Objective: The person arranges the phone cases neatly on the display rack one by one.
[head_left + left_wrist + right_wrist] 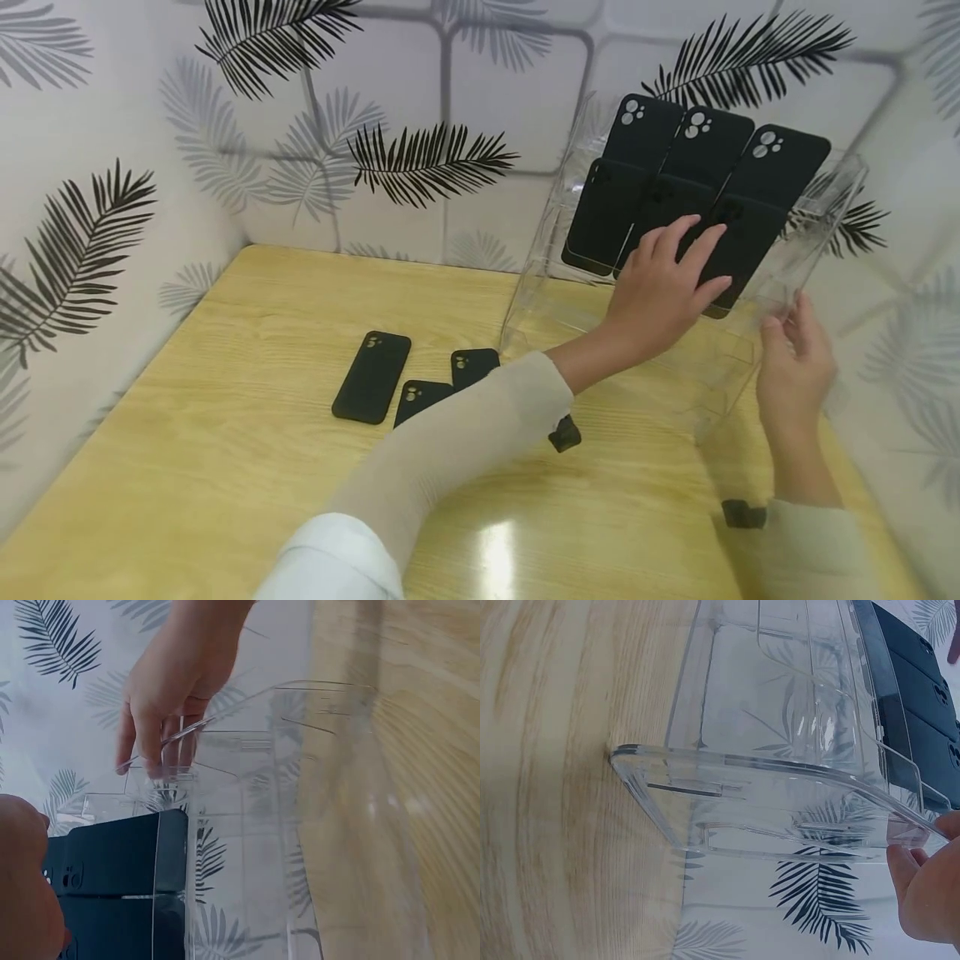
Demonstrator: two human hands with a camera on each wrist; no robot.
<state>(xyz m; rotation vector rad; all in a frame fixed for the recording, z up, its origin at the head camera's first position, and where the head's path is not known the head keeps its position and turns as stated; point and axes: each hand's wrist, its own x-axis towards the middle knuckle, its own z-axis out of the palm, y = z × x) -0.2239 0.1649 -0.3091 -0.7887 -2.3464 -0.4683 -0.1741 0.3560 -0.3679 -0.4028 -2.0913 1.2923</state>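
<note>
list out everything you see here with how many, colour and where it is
clear rack: 1, transparent, on the table's far right side
phone cases in the rack: at least 6, black, two overlapping rows of three
phone cases on the table: at least 3, black, left of the rack, two partly hidden
small dark pieces: 2, black, one by each cuff, unclear what
table: 1, yellowish wood grain, below
leaf-patterned wall: white with black and grey, behind
sleeves: 2, beige, left one white further up
left hand: 1, over the front-row cases
right hand: 1, holding the rack's right side
</note>
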